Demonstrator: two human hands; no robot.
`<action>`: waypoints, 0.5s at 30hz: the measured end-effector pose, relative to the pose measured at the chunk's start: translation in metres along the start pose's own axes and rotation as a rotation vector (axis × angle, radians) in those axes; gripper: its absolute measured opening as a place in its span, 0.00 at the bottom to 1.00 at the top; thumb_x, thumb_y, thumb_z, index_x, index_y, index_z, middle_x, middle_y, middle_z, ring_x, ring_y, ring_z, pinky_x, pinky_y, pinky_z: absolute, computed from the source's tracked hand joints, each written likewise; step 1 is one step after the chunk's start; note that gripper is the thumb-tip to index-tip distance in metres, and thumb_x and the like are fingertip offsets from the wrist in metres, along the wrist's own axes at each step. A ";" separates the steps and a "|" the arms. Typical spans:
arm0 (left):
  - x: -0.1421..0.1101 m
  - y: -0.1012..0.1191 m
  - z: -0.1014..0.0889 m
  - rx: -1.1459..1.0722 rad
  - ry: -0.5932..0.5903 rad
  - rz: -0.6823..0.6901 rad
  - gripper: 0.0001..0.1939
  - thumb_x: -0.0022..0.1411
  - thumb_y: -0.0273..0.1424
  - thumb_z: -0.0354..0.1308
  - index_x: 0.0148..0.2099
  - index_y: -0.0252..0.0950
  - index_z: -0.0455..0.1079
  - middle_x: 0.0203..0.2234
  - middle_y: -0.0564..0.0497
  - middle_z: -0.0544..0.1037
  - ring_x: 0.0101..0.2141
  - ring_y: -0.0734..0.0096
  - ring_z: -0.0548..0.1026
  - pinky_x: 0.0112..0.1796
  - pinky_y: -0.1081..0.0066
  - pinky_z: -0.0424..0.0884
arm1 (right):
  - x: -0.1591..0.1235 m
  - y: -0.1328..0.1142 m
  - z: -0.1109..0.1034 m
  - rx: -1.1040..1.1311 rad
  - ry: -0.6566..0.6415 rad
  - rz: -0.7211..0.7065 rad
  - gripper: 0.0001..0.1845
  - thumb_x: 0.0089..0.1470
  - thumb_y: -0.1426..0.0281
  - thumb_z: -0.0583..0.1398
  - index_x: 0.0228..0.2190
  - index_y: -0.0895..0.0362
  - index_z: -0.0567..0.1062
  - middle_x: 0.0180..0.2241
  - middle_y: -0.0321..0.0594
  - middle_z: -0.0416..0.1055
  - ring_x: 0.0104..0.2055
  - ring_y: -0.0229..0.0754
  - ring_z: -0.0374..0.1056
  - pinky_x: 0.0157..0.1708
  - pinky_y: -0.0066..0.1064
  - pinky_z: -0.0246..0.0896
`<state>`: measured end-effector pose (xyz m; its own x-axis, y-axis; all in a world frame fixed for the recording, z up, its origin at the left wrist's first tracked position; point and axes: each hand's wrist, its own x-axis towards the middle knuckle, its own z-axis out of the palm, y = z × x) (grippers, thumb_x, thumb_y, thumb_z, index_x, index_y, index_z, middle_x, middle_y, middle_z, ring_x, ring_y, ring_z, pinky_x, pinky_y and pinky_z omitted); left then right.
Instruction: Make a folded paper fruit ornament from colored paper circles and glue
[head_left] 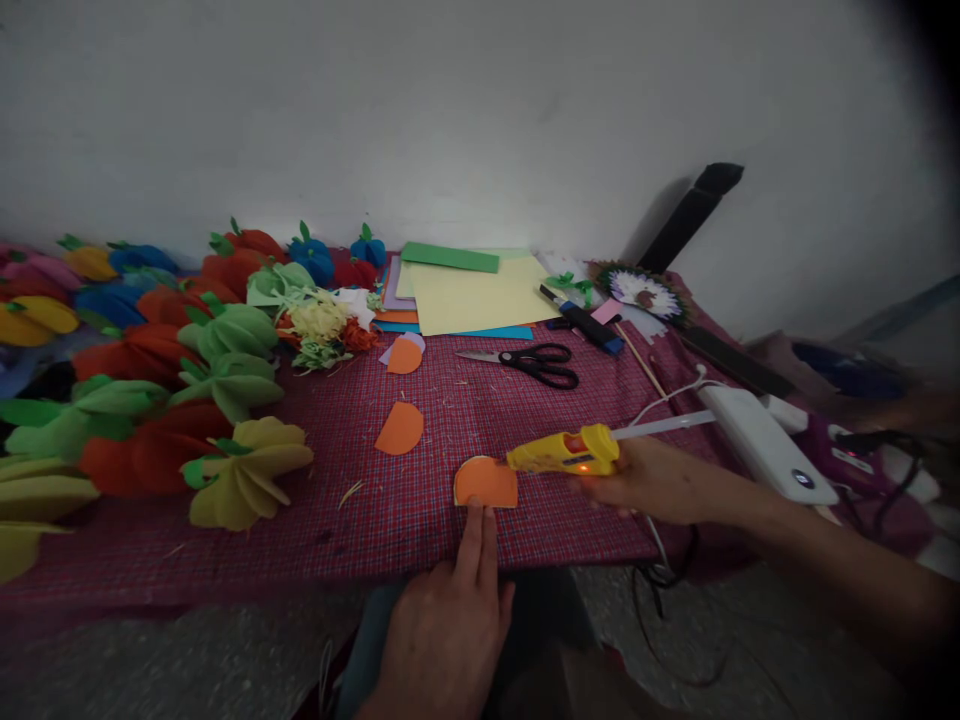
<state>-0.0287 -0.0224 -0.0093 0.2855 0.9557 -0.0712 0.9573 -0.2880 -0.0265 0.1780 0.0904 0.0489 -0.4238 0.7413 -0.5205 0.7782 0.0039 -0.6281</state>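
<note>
In the head view, the left hand (450, 625) presses two extended, joined fingertips on the orange paper piece (487, 483), at the near cloth edge. The right hand (645, 480) is closed around the yellow glue gun (566, 452) (its small light glows), nozzle at the paper.

This looks like an improvised craft corner in a plain room: a table with a checked cloth (585, 530) stands against a bare pale wall (450, 120), over a speckled floor (187, 650). Paper pumpkins (247, 480) crowd one side (quite a colourful crop), with coloured paper sheets (480, 295), scissors (532, 362) and a glue gun (566, 452) nearby.
</note>
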 end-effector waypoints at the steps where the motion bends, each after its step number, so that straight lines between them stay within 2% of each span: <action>1: 0.000 0.000 0.000 0.001 0.004 0.000 0.26 0.58 0.33 0.53 0.59 0.36 0.59 0.58 0.44 0.60 0.22 0.70 0.74 0.22 0.67 0.75 | 0.001 0.001 0.000 -0.005 0.004 -0.003 0.17 0.49 0.59 0.55 0.33 0.59 0.72 0.21 0.35 0.67 0.19 0.34 0.61 0.17 0.24 0.56; 10: 0.000 -0.001 0.002 -0.008 0.017 0.016 0.26 0.58 0.32 0.52 0.59 0.37 0.58 0.58 0.44 0.58 0.22 0.72 0.74 0.21 0.68 0.74 | 0.008 -0.006 0.002 0.004 -0.003 -0.014 0.15 0.48 0.60 0.56 0.32 0.59 0.72 0.21 0.33 0.66 0.19 0.33 0.60 0.18 0.24 0.57; 15: -0.001 -0.001 0.003 -0.022 -0.001 0.020 0.26 0.59 0.31 0.51 0.60 0.36 0.57 0.58 0.42 0.57 0.22 0.71 0.74 0.21 0.68 0.74 | 0.010 -0.016 0.004 0.035 -0.018 -0.004 0.14 0.48 0.64 0.56 0.36 0.58 0.71 0.21 0.32 0.65 0.19 0.32 0.59 0.17 0.23 0.56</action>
<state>-0.0302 -0.0234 -0.0126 0.3046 0.9497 -0.0723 0.9521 -0.3056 -0.0029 0.1598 0.0951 0.0517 -0.4356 0.7288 -0.5283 0.7598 -0.0171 -0.6500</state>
